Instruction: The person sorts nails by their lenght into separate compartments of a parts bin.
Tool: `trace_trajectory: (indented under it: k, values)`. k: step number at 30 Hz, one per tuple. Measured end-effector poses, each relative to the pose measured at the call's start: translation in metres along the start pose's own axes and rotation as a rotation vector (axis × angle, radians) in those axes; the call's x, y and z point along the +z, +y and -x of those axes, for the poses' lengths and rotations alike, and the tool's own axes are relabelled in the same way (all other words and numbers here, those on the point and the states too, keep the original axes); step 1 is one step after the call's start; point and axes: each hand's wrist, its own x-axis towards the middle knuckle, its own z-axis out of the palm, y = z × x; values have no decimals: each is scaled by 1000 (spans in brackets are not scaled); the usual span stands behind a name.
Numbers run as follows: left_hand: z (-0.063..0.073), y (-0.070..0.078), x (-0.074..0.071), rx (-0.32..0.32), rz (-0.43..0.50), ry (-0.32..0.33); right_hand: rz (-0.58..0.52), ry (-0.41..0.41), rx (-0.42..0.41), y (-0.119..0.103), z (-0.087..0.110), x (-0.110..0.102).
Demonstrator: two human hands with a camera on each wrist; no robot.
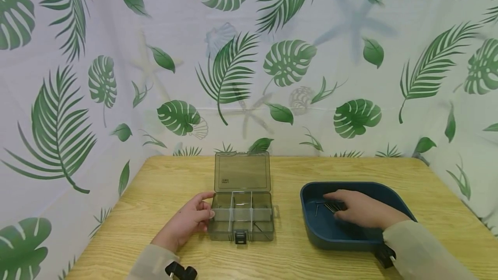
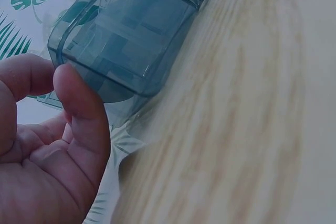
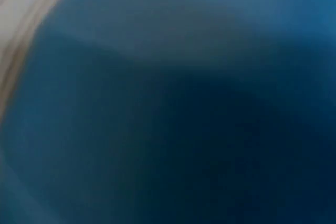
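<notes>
A smoky clear plastic compartment box (image 1: 241, 215) stands on the table with its lid (image 1: 242, 172) raised at the back. A thin dark nail-like piece (image 1: 257, 227) lies in its front right compartment. My left hand (image 1: 189, 217) holds the box's left side, thumb and index finger at its edge; the left wrist view shows this hand (image 2: 58, 140) at the box corner (image 2: 121, 35). My right hand (image 1: 363, 208) reaches into a dark blue tray (image 1: 311, 228), fingers extended over several thin dark nail-like pieces (image 1: 331, 206). The blurred right wrist view shows only blue tray wall (image 3: 157, 103) and some table.
The wooden table (image 1: 179, 176) has wood-grain showing between the box and the tray. A leaf-patterned cloth (image 1: 241, 77) hangs behind and along both sides. Small black wrist cameras (image 1: 180, 270) sit at the cuffs, the right one near the tray's front rim.
</notes>
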Motion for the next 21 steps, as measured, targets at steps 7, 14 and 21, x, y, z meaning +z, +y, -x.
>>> trace_trajectory:
  k: [7,14,21]
  values:
    - [1,-2,0,-3,-2,7,18,-6,-19,0,-5,4]
    - [1,0,1,0,-9,3,91,27,-35,0,-6,6]
    - [1,1,2,-5,-3,10,69,4,-21,2,-10,7]
